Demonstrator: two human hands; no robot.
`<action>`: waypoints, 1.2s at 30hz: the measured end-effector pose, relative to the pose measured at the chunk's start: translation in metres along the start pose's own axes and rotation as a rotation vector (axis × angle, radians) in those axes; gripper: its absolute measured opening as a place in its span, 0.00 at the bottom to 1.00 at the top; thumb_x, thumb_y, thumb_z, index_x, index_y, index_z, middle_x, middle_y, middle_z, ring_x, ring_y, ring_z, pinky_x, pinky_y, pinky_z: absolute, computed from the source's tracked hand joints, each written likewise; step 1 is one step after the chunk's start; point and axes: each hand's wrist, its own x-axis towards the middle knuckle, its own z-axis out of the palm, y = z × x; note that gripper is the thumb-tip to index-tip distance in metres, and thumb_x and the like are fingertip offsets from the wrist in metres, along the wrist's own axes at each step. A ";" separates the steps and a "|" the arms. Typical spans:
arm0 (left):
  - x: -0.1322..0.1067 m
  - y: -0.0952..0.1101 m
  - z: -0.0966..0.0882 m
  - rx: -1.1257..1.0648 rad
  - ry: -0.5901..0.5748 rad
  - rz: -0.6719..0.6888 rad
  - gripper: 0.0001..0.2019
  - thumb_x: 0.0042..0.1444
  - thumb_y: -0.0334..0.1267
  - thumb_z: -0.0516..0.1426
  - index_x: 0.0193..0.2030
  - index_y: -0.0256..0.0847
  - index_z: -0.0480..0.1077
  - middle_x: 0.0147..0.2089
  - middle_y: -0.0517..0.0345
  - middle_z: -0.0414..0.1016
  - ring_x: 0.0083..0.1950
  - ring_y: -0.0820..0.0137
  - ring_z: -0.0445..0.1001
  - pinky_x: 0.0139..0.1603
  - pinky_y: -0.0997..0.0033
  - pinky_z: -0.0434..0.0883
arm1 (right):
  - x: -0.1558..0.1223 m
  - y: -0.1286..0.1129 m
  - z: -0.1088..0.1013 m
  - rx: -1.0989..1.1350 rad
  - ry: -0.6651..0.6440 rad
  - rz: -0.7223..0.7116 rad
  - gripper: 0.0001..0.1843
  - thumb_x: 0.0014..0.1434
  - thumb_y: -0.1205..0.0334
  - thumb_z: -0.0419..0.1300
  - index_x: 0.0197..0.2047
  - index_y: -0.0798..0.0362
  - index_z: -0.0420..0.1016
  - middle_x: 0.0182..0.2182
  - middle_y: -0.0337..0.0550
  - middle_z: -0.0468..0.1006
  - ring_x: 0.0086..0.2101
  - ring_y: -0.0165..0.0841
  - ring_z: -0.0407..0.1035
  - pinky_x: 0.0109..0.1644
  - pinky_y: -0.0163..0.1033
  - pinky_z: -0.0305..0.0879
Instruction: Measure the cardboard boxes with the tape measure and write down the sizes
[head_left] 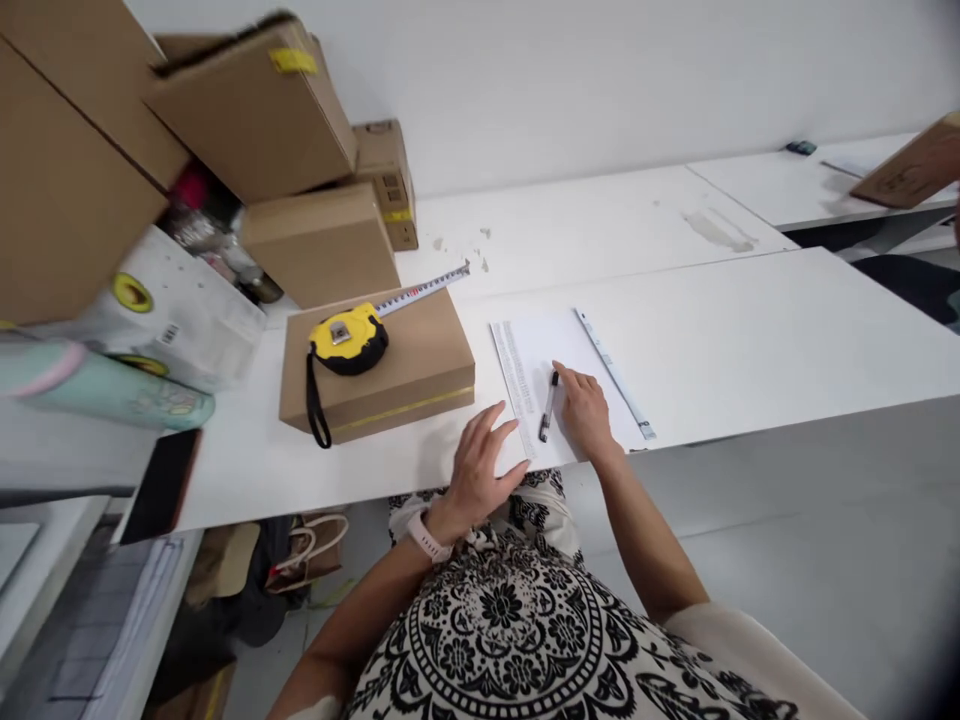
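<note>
A white sheet of paper (540, 338) with printed lines down its left side lies near the table's front edge. On it rests a pen (550, 408) with a black cap and clear barrel. My right hand (586, 408) lies on the sheet just right of the pen, its fingers loosely bent and apart, index fingertip by the capped end. Fingers spread, my left hand (484, 465) hovers or rests at the sheet's lower left corner, holding nothing. A pale ruler (613, 375) lies slanted along the sheet's right side.
To the left, a yellow tape measure (349, 338) with its blade partly out sits on a cardboard box (427, 345). Behind are more stacked boxes (251, 110). A mint bottle (161, 395) and a phone (161, 485) lie far left. At far right, another person's hand touches a brown board (904, 170).
</note>
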 end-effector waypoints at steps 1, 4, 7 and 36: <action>-0.001 -0.007 -0.018 -0.007 0.151 -0.053 0.21 0.68 0.43 0.57 0.65 0.42 0.62 0.67 0.37 0.71 0.69 0.53 0.69 0.66 0.44 0.70 | -0.001 0.000 0.000 -0.003 0.017 0.010 0.34 0.61 0.77 0.46 0.68 0.54 0.69 0.56 0.56 0.80 0.53 0.49 0.70 0.57 0.54 0.67; 0.003 -0.041 -0.072 0.066 0.602 -0.199 0.20 0.65 0.39 0.61 0.62 0.48 0.63 0.64 0.43 0.73 0.67 0.53 0.71 0.67 0.41 0.68 | 0.001 -0.008 0.001 0.081 0.112 0.048 0.28 0.66 0.69 0.48 0.67 0.55 0.69 0.53 0.58 0.81 0.52 0.51 0.72 0.55 0.56 0.70; 0.016 -0.085 -0.111 0.146 0.685 -0.330 0.28 0.58 0.43 0.66 0.63 0.43 0.64 0.68 0.38 0.68 0.72 0.48 0.65 0.72 0.38 0.60 | 0.010 -0.032 -0.002 0.305 0.179 0.029 0.25 0.70 0.57 0.51 0.66 0.53 0.70 0.54 0.58 0.81 0.52 0.50 0.73 0.55 0.58 0.72; 0.052 -0.180 -0.200 -0.589 0.273 -0.918 0.32 0.38 0.56 0.70 0.46 0.42 0.68 0.44 0.53 0.75 0.50 0.54 0.77 0.41 0.62 0.74 | 0.049 -0.150 -0.012 0.549 0.155 -0.285 0.38 0.68 0.42 0.57 0.75 0.48 0.56 0.73 0.58 0.59 0.72 0.50 0.54 0.73 0.63 0.57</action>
